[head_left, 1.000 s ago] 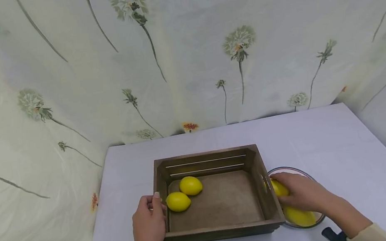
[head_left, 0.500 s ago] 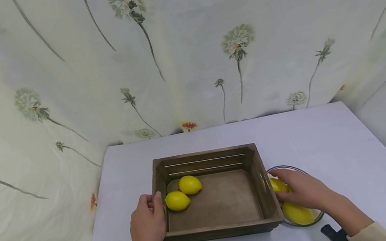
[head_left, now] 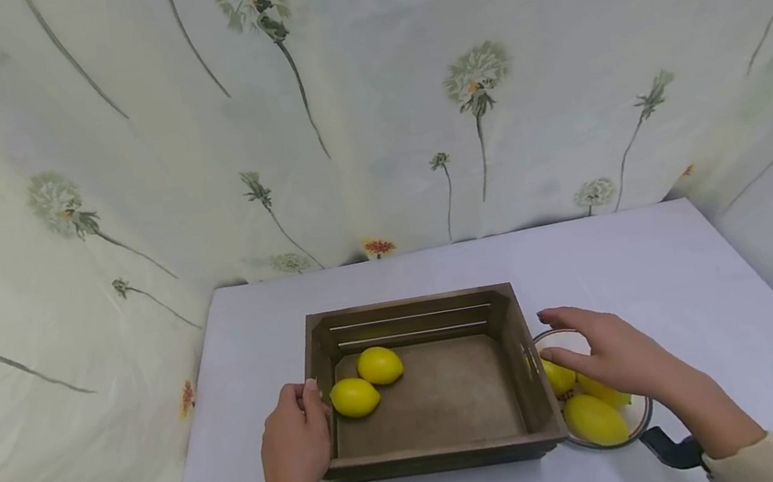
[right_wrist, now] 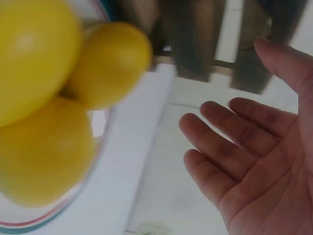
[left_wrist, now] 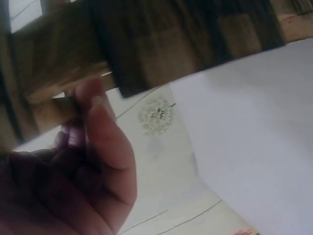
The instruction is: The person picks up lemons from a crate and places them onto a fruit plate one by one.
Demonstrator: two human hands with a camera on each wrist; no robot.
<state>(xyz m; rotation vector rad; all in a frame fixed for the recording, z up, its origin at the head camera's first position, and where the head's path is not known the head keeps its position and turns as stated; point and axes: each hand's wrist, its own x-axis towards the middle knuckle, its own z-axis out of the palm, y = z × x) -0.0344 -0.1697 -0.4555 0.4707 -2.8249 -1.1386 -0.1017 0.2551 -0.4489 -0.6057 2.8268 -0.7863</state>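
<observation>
A brown slatted wooden crate (head_left: 451, 408) stands mid-table, with two yellow lemons (head_left: 379, 366) lying at its left side. My left hand (head_left: 295, 441) grips the crate's left end; in the left wrist view its fingers (left_wrist: 108, 142) are curled into the handle slot. Right beside the crate is a round clear bowl (head_left: 649, 417) with a coloured rim. Three lemons (head_left: 595, 420) show in it, partly under my right hand (head_left: 624, 352). That hand hovers over the bowl, holding nothing; in the right wrist view its fingers (right_wrist: 220, 152) are spread apart from the lemons (right_wrist: 110, 63).
A white cloth (head_left: 255, 321) covers the table. Behind and at the sides hangs a pale curtain (head_left: 380, 107) printed with dandelions. Black wrist-camera mounts (head_left: 670, 449) show near both wrists.
My right hand has risen out of the bowl and opened away from the lemons, uncovering more of them. My left hand stays on the crate, whose two lemons lie as before.
</observation>
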